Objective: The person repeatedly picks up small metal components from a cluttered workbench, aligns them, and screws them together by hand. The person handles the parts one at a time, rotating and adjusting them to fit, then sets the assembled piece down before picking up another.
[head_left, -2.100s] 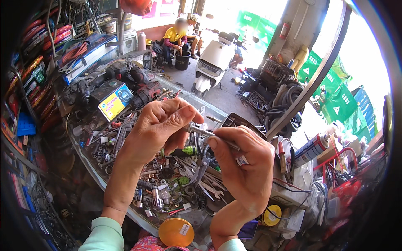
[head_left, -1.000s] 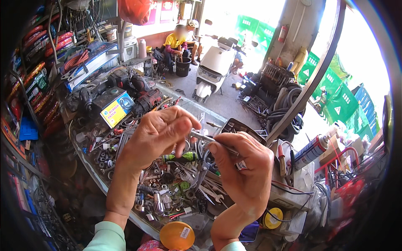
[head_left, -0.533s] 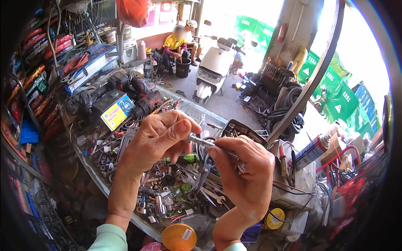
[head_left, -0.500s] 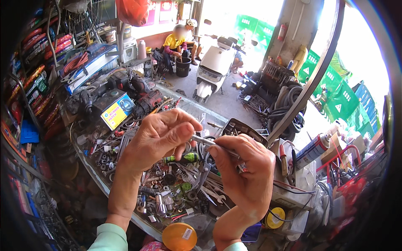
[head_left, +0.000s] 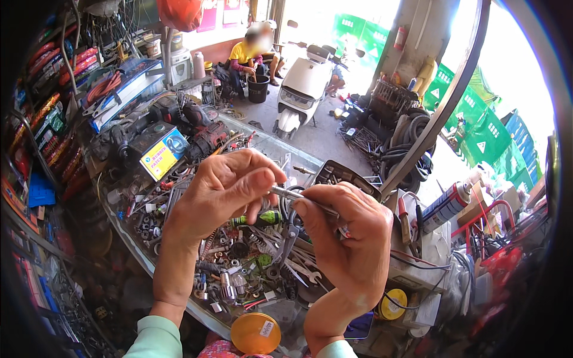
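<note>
A slim silver metal rod (head_left: 289,193) spans the gap between my hands, held above the cluttered bench. My left hand (head_left: 224,191) pinches its left end between thumb and fingertips. Around the rod's other end, the thumb and curled fingers of my right hand (head_left: 352,230) are closed, hiding much of it. Below my hands, a green and black tool handle (head_left: 262,218) lies among loose metal parts. An open-ended wrench (head_left: 307,273) rests near my right wrist.
Nuts, sockets and tools cover the glass-topped bench (head_left: 138,253). An orange round lid (head_left: 255,333) is at its front edge. To the right stands a spray can (head_left: 444,207). Beyond the bench are a white scooter (head_left: 305,86) and a person in yellow (head_left: 243,56) by a black bucket (head_left: 258,89).
The view has shifted slightly, moving the background a little. Both hands keep their hold on the rod, with only small finger movement.
</note>
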`<state>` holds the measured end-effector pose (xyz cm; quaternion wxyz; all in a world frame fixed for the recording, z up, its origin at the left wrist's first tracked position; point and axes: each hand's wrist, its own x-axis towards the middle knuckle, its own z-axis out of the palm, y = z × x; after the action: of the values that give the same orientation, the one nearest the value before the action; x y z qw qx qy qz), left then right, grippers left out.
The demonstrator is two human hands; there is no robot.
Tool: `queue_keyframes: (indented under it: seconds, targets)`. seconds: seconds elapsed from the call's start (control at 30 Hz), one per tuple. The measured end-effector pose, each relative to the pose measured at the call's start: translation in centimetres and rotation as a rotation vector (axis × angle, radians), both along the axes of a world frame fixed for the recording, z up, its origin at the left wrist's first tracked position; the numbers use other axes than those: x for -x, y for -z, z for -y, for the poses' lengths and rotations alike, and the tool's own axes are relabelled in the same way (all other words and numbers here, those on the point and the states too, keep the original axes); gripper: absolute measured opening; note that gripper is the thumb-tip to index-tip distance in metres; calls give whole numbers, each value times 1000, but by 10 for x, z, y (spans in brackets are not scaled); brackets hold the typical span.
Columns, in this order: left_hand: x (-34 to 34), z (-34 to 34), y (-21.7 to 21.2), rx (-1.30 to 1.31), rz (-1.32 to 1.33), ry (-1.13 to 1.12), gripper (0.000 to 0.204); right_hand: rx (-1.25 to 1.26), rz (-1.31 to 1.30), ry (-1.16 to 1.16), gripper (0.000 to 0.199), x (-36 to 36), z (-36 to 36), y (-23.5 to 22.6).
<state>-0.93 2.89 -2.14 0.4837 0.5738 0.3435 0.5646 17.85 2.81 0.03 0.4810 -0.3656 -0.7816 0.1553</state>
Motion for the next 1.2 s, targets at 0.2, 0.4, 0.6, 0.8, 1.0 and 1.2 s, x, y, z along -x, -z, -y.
queue_keyframes:
  seconds: [0.2,0.4,0.6,0.8,1.0,1.2]
  targets:
    - [-1,3,-2,-12,-19,-27,22,9,-45,-16,7,0,0,2]
    - [3,4,-7,106,-14,13,28,-17,-16,-15,7,1,1,1]
    - [2,1,-2,28,-46,27,34,4,-34,-3,7,-1,1,2]
    - [3,3,-3,-2,-88,26,34,-11,3,-9,10,-2,1,-1]
    - [8,1,-2,109,-9,78,32,-33,-54,-5,8,1,0,3]
    - [7,-8,4,67,50,-74,23,-12,-109,3,8,0,1,2]
